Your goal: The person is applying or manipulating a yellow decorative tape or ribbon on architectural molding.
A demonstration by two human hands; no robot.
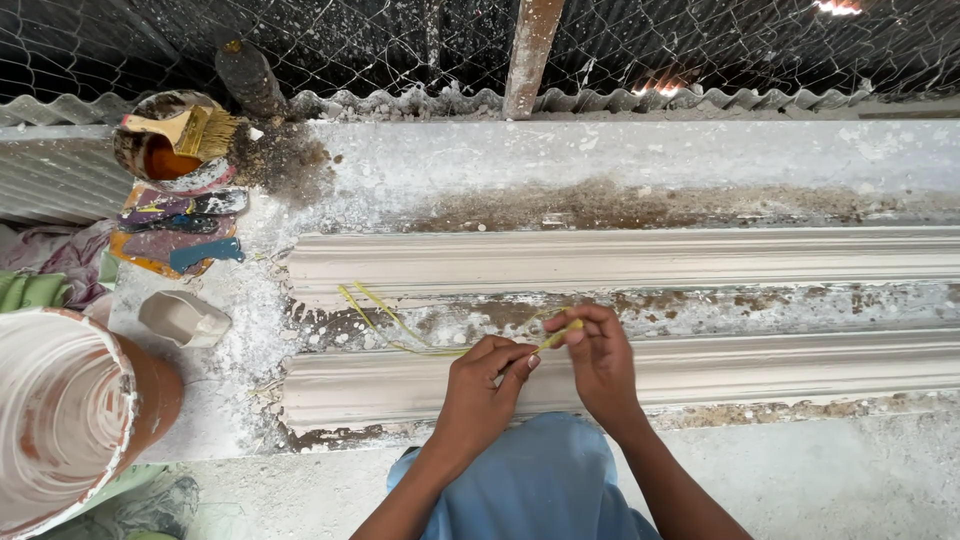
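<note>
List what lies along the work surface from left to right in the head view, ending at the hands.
Plaster-coated bucket → small white scoop → yellow fibre strands → left hand → right hand. Both hands pinch the strands over the long white moulding.

packages: one flattened printed wrapper | place: far left on the white-dusted slab, just below a small tin holding a brush | colours: orange, purple, blue | labels, signs, screens: none visible
</note>
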